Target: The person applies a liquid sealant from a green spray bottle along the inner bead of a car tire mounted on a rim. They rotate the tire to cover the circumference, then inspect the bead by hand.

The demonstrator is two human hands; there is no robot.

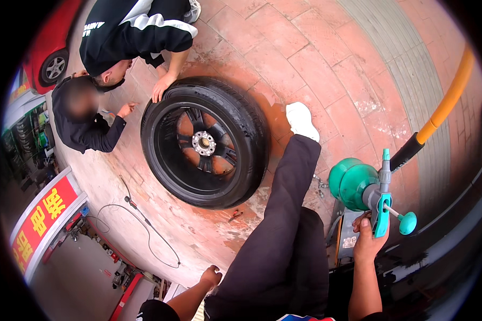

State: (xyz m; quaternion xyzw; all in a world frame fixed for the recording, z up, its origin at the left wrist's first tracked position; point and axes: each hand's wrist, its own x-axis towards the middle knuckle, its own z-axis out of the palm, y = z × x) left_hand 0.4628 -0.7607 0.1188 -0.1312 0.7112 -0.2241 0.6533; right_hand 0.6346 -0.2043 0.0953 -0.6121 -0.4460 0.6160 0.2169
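Hands: right hand [368,243] grasps the handle of a green pump sprayer [353,182], thumb up along the grip, fingers mostly hidden behind it; can't tell if the trigger is squeezed. Left hand [211,275] is loosely curled near the trousers [286,214]; palm side out of sight, so can't tell whether it holds something. Boxy item [349,238] below the sprayer is partly covered, hard to make out. Yellow pole [448,101] is cut off at the right rim; its black end runs behind the nozzle [386,155]. Sprayer is up at the right of the view, long axis diagonal: rounded bottle end to upper left, plunger knob [407,223] to lower right, nozzle pointing away from the person. Right forearm [364,289] comes up near vertical from the lower edge, wrist about straight; left forearm [189,304] slants up and right. White shoe [302,122] sits right of a tire [256,144] on a rim, lying on its side on the paving [283,32]. 2 people [139,37] are low beside it, upper left.
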